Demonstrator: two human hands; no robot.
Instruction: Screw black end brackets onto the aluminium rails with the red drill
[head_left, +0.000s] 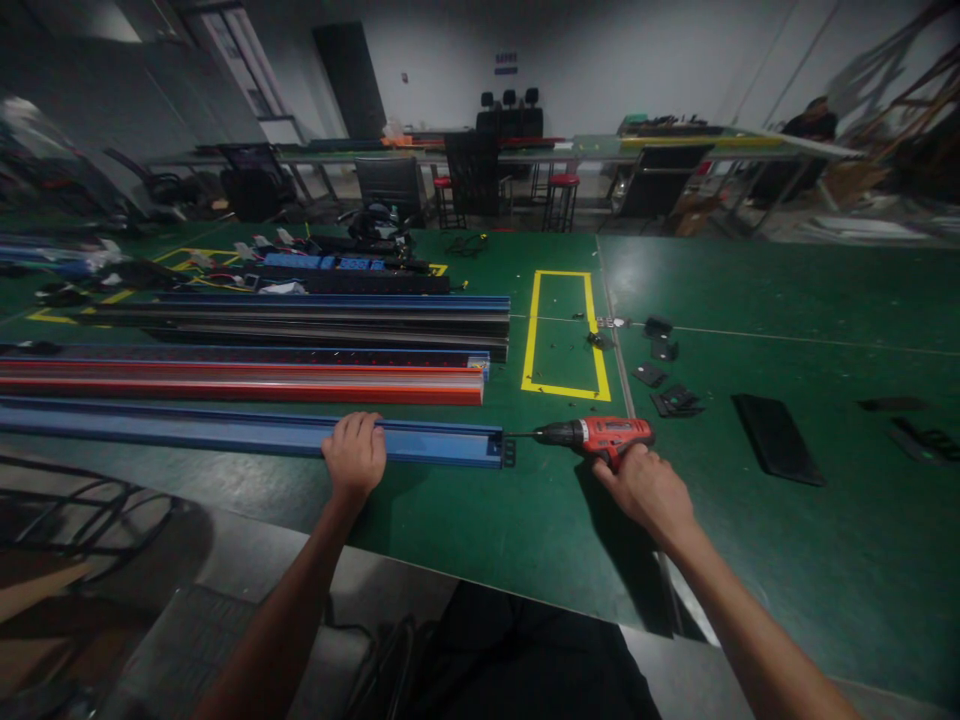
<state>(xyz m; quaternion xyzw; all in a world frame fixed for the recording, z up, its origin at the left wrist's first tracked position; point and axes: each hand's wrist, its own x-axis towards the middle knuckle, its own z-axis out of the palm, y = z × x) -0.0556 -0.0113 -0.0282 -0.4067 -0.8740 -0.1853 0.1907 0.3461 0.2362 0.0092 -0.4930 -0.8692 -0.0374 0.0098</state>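
From where I stand, the person works at the near edge of a green table (465, 540), with a long blue rail (442, 444) lying along that edge and reaching out of view on the left. The left hand (355, 455) is closed over the rail, a little short of its right end, fingers curled over the top. The right hand (651, 490) is wrapped round the grip of a red and black drill (600, 434), held level near the same edge. Its thin bit points left at the rail's end, where a small black end plate (510, 454) sits; I can't tell whether the tip touches. Just beyond the blue rail lies a red rail (337, 385), with dark rails (337, 328) farther towards the far edge. A yellow outline (529, 345) marks the table beyond the drill. To its right lie small black pieces (675, 401), then a flat black slab (778, 440) nearer the right edge.
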